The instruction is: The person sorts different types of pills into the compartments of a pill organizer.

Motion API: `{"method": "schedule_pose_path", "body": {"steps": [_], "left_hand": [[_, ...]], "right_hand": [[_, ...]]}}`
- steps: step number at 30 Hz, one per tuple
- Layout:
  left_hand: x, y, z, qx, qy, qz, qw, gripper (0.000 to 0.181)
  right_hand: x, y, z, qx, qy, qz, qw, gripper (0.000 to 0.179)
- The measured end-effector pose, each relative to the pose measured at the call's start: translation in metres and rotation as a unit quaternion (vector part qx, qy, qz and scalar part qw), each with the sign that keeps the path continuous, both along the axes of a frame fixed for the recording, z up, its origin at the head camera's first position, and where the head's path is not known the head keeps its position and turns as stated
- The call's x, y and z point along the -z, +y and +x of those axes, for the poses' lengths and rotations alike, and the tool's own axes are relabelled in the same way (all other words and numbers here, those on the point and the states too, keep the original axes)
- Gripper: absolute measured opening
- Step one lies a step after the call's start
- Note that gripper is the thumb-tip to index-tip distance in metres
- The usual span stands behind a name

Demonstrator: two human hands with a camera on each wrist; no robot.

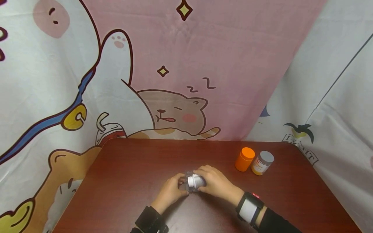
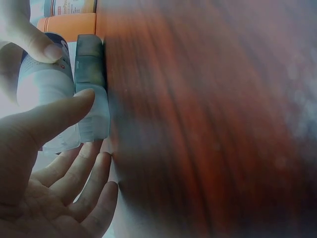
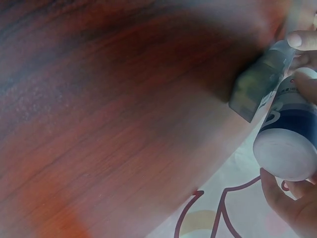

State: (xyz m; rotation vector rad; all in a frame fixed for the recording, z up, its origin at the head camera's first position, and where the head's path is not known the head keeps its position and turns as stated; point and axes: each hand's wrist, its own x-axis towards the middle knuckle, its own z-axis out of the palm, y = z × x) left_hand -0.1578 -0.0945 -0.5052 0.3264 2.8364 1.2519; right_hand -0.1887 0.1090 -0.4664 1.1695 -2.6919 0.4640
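A translucent grey pill organizer (image 1: pixel 187 187) with compartments rests on the table, held at its left end by my left hand (image 1: pixel 171 191). In the left wrist view the thumb presses the organizer's pale end section (image 2: pixel 96 116), with the other fingers below it. My right hand (image 1: pixel 216 182) grips a white pill bottle (image 1: pixel 195 181) with a dark blue label. The bottle is tilted over the organizer, its white threaded neck pointing left and no cap on it. Its round base (image 3: pixel 285 153) faces the right wrist camera. Whether pills are coming out is hidden.
An orange bottle (image 1: pixel 244 159) with an orange lid stands at the back right of the brown table (image 1: pixel 131 165). Beside it is a white-labelled bottle (image 1: pixel 262 163) with a grey lid. A printed cloth (image 1: pixel 239 58) hangs behind the table.
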Motion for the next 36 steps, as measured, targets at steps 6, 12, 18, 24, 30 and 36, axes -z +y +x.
{"method": "schedule_pose_path", "body": {"steps": [6, 12, 18, 24, 30, 36], "left_hand": [[0.0005, -0.0004, 0.0000, -0.001, -0.005, 0.005, 1.0000, 0.062], [0.0012, -0.0001, -0.0003, 0.000, -0.006, 0.008, 0.9999, 0.062], [0.0010, -0.0003, -0.0002, 0.000, -0.010, 0.008, 0.9999, 0.061], [0.0007, -0.0011, -0.0002, 0.001, -0.011, 0.013, 0.9999, 0.058], [0.0009, -0.0010, 0.0001, 0.000, -0.009, 0.011, 0.9999, 0.055], [0.0004, -0.0015, 0.0006, 0.002, -0.011, 0.017, 0.9998, 0.055]], "right_hand": [[-0.0014, -0.0006, -0.0006, 0.004, 0.004, 0.001, 1.0000, 0.055], [-0.0038, -0.0015, -0.0002, -0.002, 0.017, 0.014, 0.9998, 0.054], [-0.0061, -0.0029, 0.0011, -0.012, 0.026, 0.024, 0.9993, 0.055], [-0.0080, -0.0048, 0.0012, -0.016, 0.032, 0.039, 0.9986, 0.056], [-0.0074, -0.0058, 0.0010, -0.017, 0.034, 0.046, 0.9982, 0.057], [-0.0075, -0.0062, 0.0003, -0.023, 0.039, 0.046, 0.9980, 0.057]]}}
